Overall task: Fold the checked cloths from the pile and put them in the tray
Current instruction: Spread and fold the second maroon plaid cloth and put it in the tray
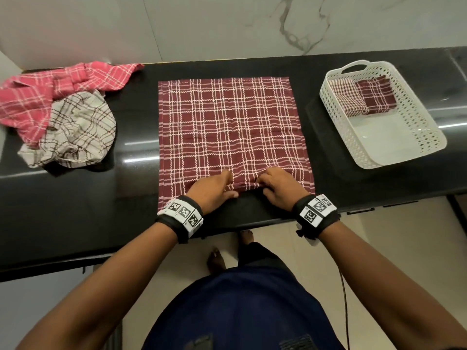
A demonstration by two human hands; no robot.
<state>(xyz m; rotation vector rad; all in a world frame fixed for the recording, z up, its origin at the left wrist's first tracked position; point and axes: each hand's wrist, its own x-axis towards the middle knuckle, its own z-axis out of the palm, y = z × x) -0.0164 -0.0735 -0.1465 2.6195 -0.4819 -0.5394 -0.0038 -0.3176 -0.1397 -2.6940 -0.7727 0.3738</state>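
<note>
Maroon checked cloth (231, 127) lies flat mid-frame, long axis running up-frame. Both hands' fingers (262, 182) pinch its near hem. Two cloths upper left, two folded in the tray (427, 133).

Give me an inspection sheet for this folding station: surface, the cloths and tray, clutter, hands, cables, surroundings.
Surface: black glossy counter, bare between the things on it.
Job's things: maroon checked cloth spread flat at centre, near edge bunched up; pink cloth and cream cloth crumpled in a pile at left; white perforated tray at right with folded cloths at its far end.
Clutter: nothing seen.
Grippers: left hand and right hand both at the maroon cloth's near edge, fingers pinching the fold; marker bands on both wrists.
Cables: thin dark cable hanging by the right arm.
Surroundings: marbled white wall behind; beige floor below.
</note>
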